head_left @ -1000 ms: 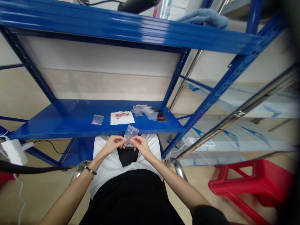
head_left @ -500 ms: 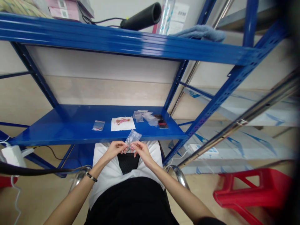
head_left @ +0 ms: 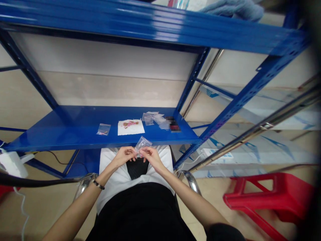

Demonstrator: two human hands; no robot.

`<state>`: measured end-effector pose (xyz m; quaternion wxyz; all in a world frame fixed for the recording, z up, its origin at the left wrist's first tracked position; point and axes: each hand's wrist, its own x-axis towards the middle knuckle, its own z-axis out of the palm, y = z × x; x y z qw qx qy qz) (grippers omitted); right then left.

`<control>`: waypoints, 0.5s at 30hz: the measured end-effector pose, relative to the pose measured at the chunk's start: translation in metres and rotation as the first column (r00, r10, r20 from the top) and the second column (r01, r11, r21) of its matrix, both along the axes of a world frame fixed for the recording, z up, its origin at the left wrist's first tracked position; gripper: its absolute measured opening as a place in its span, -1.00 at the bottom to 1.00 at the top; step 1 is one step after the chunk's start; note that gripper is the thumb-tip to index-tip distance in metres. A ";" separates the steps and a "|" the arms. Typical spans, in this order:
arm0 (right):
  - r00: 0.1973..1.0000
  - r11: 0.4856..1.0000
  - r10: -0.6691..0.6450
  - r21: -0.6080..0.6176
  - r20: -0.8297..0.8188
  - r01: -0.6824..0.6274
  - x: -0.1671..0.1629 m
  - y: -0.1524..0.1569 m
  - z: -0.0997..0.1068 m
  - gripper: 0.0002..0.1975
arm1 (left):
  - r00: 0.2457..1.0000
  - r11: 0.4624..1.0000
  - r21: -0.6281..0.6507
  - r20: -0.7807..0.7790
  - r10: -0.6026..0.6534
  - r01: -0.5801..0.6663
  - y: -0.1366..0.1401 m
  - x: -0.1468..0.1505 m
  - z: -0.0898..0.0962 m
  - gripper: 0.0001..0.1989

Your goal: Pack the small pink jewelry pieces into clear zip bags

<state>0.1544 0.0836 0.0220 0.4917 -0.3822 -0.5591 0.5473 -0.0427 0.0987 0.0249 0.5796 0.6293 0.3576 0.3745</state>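
Left hand: Your left hand [head_left: 123,156] has its fingertips pressed together on the lower edge of a small clear bag [head_left: 142,143], pinching it from the left side; a dark beaded bracelet [head_left: 98,184] sits on that wrist.
Right hand: Your right hand [head_left: 150,157] pinches the same edge from the right, thumb and forefinger closed on the plastic, the fingertips of the two hands nearly touching.
Bag in hand: The small clear bag stands up from your fingers, tilted to the right, held in the air just in front of the front edge of the blue shelf [head_left: 62,132] and above your lap; what is inside is too small to tell.
On the shelf: A white sheet [head_left: 130,127] bearing small pink pieces lies near the middle, straight beyond your hands.
Left of the sheet: A filled little bag [head_left: 103,129] lies flat, apart from the sheet.
Right of the sheet: A loose heap of empty clear bags [head_left: 155,118] lies beside a dark, blurred object [head_left: 173,124].
Surroundings: A red plastic stool [head_left: 268,197] stands on the floor to your right, well apart from the shelf.
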 end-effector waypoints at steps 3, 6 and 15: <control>1.000 1.000 0.004 0.011 0.023 -0.004 -0.001 -0.001 0.002 -0.71 | 1.000 1.000 0.006 0.005 -0.002 0.002 -0.002 0.001 0.003 -0.65; 1.000 1.000 0.001 0.018 0.027 -0.002 -0.002 -0.008 0.006 -0.69 | 1.000 1.000 0.019 0.019 -0.009 0.009 -0.009 0.000 0.005 -0.65; 0.995 0.996 -0.093 0.010 0.035 0.093 -0.003 -0.010 0.004 -0.70 | 0.999 1.000 0.009 0.030 0.019 -0.019 -0.010 0.000 0.005 -0.65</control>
